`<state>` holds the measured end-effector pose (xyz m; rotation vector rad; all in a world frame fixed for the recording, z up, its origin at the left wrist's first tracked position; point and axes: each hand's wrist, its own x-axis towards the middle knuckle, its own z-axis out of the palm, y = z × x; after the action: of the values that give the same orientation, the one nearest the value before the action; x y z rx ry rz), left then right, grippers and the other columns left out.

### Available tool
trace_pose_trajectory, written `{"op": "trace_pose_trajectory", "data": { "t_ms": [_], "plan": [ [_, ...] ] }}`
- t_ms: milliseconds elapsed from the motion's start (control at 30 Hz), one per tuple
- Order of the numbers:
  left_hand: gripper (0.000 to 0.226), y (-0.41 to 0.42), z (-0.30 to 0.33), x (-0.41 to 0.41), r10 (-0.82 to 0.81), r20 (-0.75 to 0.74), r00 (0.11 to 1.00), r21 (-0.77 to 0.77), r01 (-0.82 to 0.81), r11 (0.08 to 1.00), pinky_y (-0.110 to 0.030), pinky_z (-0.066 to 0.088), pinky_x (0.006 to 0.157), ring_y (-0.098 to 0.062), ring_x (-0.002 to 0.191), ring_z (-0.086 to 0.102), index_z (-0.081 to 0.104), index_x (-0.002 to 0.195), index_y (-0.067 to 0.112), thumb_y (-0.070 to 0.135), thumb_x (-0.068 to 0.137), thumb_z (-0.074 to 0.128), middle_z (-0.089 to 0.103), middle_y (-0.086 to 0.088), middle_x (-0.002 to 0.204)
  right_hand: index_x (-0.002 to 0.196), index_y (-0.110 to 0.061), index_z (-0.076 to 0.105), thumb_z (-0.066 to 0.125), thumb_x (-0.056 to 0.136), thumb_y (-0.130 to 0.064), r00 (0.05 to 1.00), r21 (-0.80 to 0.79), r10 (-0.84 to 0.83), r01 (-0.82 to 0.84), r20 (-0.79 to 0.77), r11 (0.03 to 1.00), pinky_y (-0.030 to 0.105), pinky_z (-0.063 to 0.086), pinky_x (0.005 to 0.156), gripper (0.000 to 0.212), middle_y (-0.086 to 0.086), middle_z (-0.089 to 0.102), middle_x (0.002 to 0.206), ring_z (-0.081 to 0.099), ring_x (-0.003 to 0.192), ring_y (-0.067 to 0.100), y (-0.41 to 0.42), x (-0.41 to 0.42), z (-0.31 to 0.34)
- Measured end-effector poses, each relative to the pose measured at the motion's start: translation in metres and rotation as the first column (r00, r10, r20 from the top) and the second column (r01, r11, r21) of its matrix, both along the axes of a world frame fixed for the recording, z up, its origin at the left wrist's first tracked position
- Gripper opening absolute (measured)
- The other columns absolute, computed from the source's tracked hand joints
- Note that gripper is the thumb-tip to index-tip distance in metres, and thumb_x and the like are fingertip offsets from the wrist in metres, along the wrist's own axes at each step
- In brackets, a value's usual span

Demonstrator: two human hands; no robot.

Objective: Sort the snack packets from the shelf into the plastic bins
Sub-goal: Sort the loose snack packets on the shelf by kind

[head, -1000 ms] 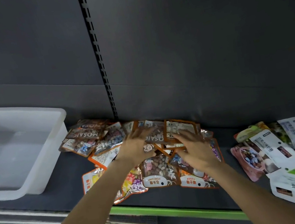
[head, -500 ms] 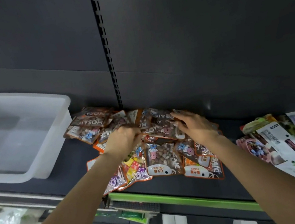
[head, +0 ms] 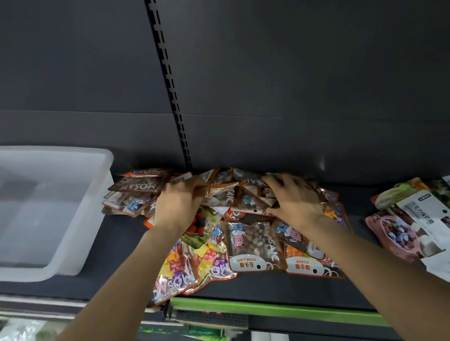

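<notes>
Two bare hands reach into a pile of orange candy packets (head: 249, 244) on a dark shelf (head: 113, 259); left hand (head: 177, 205) curls around packets, right hand (head: 293, 200) apparently pinches one; clear plastic bin (head: 86, 225) sits left

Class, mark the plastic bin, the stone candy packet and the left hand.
plastic bin (head: 104, 173), head view, right rim.
stone candy packet (head: 250, 245), head view, clear window.
left hand (head: 177, 205), head view, back of hand.
</notes>
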<state>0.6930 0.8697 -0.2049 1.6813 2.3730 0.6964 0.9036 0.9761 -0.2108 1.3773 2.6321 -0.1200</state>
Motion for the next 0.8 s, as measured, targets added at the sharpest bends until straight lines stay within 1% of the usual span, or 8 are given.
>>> {"op": "trace_pose_trajectory", "data": {
  "t_ms": [67, 167, 300, 467, 567, 633, 733, 800],
  "plan": [
    [0.017, -0.001, 0.0, -0.002, 0.011, 0.036, 0.999, 0.045, -0.013, 0.999, -0.041, 0.053, 0.074, -0.031, 0.089, 0.063, 0.066, 0.104, 0.016, 0.024, 0.093, 0.056, 0.069, -0.007, 0.098, 0.148, -0.03, 0.02, 0.053, 0.093, -0.04, 1.0, 0.012, 0.01, -0.01, -0.016, 1.0, 0.042, 0.044, 0.097, 0.065, 0.007, 0.037, 0.145, 0.044, 0.127, 0.029, 0.008, -0.001, 0.006],
    [0.014, -0.002, 0.004, -0.005, 0.056, 0.111, 0.992, 0.102, -0.068, 0.992, -0.039, 0.052, 0.069, -0.032, 0.083, 0.063, 0.068, 0.098, 0.013, 0.02, 0.092, 0.058, 0.07, -0.009, 0.091, 0.145, -0.031, 0.03, 0.05, 0.095, -0.038, 0.995, 0.084, 0.044, -0.037, -0.085, 0.996, 0.037, 0.048, 0.085, 0.053, 0.004, 0.055, 0.129, 0.058, 0.11, 0.026, 0.02, -0.001, 0.014],
    [0.014, 0.004, 0.014, -0.008, 0.135, 0.194, 0.972, 0.088, -0.154, 0.984, -0.034, 0.05, 0.071, -0.027, 0.084, 0.063, 0.067, 0.098, 0.018, 0.024, 0.093, 0.056, 0.069, -0.006, 0.091, 0.141, -0.029, 0.04, 0.05, 0.096, -0.035, 0.975, 0.146, 0.05, -0.018, -0.214, 0.989, 0.031, 0.049, 0.077, 0.046, 0.004, 0.063, 0.121, 0.063, 0.105, 0.023, 0.03, -0.001, 0.019],
    [0.014, 0.008, 0.014, -0.005, 0.156, 0.19, 0.969, 0.046, -0.168, 0.985, -0.033, 0.047, 0.068, -0.026, 0.084, 0.062, 0.064, 0.098, 0.023, 0.028, 0.095, 0.051, 0.067, -0.003, 0.091, 0.144, -0.031, 0.035, 0.053, 0.095, -0.026, 0.955, 0.059, 0.043, -0.026, -0.293, 0.998, 0.037, 0.049, 0.085, 0.053, 0.003, 0.045, 0.138, 0.053, 0.118, 0.025, 0.031, -0.001, 0.021],
    [0.011, 0.009, 0.018, 0.007, 0.1, 0.22, 0.97, 0.025, -0.108, 0.994, -0.035, 0.051, 0.068, -0.025, 0.08, 0.062, 0.061, 0.095, 0.026, 0.029, 0.095, 0.051, 0.064, 0.0, 0.083, 0.145, -0.033, 0.032, 0.052, 0.095, -0.022, 0.971, 0.009, 0.053, -0.053, -0.235, 0.999, 0.037, 0.049, 0.088, 0.055, 0.003, 0.045, 0.138, 0.053, 0.118, 0.026, 0.022, 0.0, 0.018],
    [0.009, 0.008, 0.024, 0.009, 0.063, 0.279, 0.958, 0.08, -0.088, 0.993, -0.039, 0.054, 0.071, -0.02, 0.082, 0.064, 0.06, 0.092, 0.028, 0.025, 0.094, 0.052, 0.067, 0.003, 0.086, 0.145, -0.036, 0.03, 0.051, 0.096, -0.02, 0.98, -0.025, 0.035, -0.04, -0.197, 0.999, 0.037, 0.049, 0.093, 0.056, 0.003, 0.04, 0.142, 0.049, 0.122, 0.026, 0.017, 0.004, 0.014],
    [0.011, 0.005, 0.044, 0.001, 0.095, 0.409, 0.908, 0.207, -0.193, 0.959, -0.036, 0.057, 0.072, -0.015, 0.08, 0.066, 0.058, 0.089, 0.021, 0.012, 0.094, 0.054, 0.067, 0.002, 0.089, 0.145, -0.036, 0.03, 0.053, 0.095, -0.022, 0.985, -0.062, 0.048, -0.059, -0.166, 0.996, 0.037, 0.041, 0.106, 0.057, 0.001, 0.03, 0.148, 0.036, 0.134, 0.025, 0.006, 0.014, 0.002],
    [0.01, 0.006, 0.061, -0.004, 0.199, 0.38, 0.903, 0.256, -0.309, 0.916, -0.029, 0.055, 0.07, -0.016, 0.079, 0.065, 0.06, 0.095, 0.013, 0.012, 0.096, 0.051, 0.067, -0.002, 0.093, 0.145, -0.036, 0.032, 0.059, 0.091, -0.022, 0.98, -0.11, 0.086, -0.107, -0.18, 0.988, 0.036, 0.034, 0.111, 0.062, -0.001, 0.026, 0.15, 0.029, 0.138, 0.023, -0.001, 0.02, -0.006]
  ]
}}
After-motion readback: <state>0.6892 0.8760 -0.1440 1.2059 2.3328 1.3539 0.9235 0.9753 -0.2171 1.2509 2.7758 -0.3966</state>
